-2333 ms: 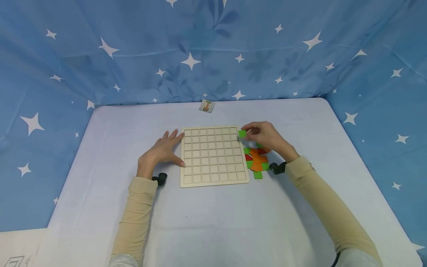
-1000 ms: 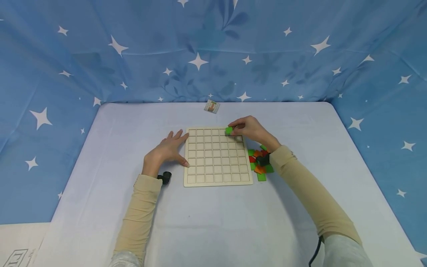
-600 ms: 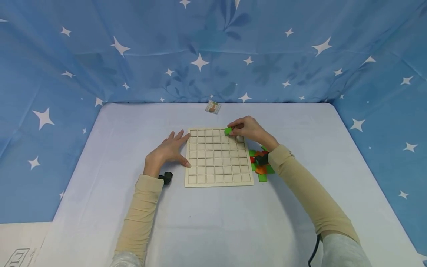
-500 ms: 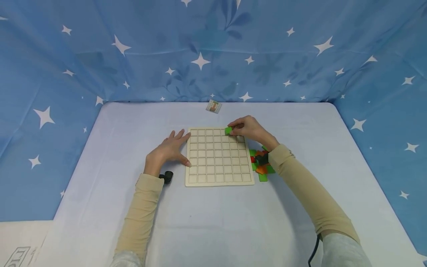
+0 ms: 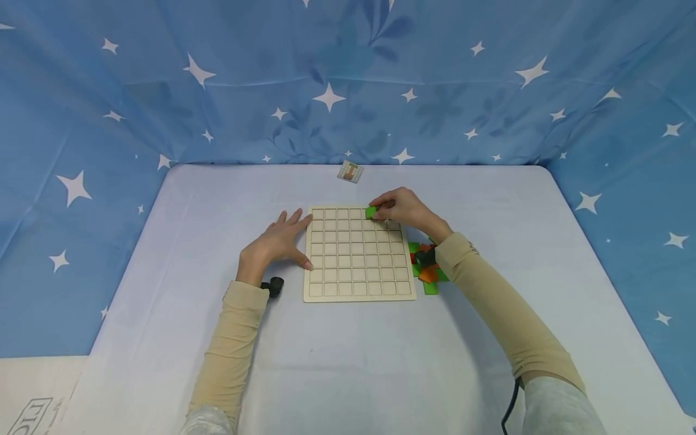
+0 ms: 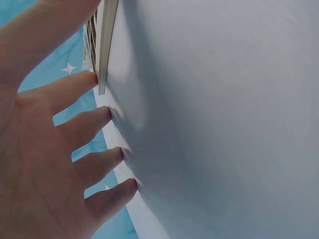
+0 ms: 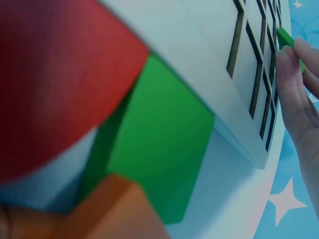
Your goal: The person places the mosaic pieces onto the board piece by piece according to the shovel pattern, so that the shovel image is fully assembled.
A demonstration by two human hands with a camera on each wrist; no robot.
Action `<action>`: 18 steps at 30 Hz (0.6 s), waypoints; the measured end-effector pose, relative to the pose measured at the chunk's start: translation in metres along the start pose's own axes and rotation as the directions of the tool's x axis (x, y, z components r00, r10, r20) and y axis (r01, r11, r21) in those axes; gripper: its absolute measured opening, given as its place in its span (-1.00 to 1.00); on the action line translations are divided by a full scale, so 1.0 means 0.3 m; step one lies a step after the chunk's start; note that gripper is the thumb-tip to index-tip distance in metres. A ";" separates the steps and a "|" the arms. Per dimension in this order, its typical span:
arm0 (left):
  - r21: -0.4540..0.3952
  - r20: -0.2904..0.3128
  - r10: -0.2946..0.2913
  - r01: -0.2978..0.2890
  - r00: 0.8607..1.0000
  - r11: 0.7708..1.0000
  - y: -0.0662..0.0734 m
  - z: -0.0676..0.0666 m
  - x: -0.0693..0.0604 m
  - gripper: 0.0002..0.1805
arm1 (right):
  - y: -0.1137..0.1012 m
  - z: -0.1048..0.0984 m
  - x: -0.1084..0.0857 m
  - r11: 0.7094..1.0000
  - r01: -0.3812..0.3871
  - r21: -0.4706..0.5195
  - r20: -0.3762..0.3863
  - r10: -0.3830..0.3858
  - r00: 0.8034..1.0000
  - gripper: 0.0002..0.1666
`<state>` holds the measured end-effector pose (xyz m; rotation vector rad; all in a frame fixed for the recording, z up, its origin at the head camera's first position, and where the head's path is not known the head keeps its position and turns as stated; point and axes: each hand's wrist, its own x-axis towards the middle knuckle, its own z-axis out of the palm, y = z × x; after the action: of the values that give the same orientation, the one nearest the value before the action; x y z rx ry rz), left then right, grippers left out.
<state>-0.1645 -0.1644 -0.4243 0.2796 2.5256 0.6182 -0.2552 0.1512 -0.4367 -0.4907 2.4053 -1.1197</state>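
Note:
A pale wooden grid board (image 5: 353,254) lies flat on the white table. At its left edge my left hand (image 5: 274,244) rests with spread, straight fingers; the left wrist view shows a fingertip touching the board's edge and the other fingertips on the cloth. My right hand (image 5: 405,208) pinches a small green square tile (image 5: 371,212) between thumb and fingers over the board's top row, right of its middle. In the right wrist view that tile (image 7: 285,37) stands tilted at the grid. Whether it touches the cell's bottom I cannot tell.
Right of the board lies a pile of green, orange and red tiles (image 5: 429,275), partly hidden under the right wrist's camera (image 5: 426,258). A small printed card (image 5: 350,171) lies at the table's back edge. A blue star-patterned curtain (image 5: 348,78) hangs behind.
My right hand has carried the green tile leftward from beside the board's right edge to over its top row, then stayed nearly still there. The left hand has kept its place at the board.

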 end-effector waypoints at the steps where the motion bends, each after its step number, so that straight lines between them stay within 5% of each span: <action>1: 0.000 0.000 -0.001 0.001 1.000 1.000 0.000 -0.001 0.000 0.34 | 0.000 0.001 0.003 1.000 0.001 -0.007 0.000 -0.001 1.000 -0.59; 18: -0.005 0.000 -0.007 0.007 1.000 1.000 0.007 -0.005 -0.004 0.35 | -0.006 0.013 0.025 0.995 0.057 -0.086 -0.009 -0.058 0.998 -0.61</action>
<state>-0.1641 -0.1634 -0.4216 0.2691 2.5233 0.6219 -0.2590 0.1439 -0.4393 -0.5862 2.4714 -1.0494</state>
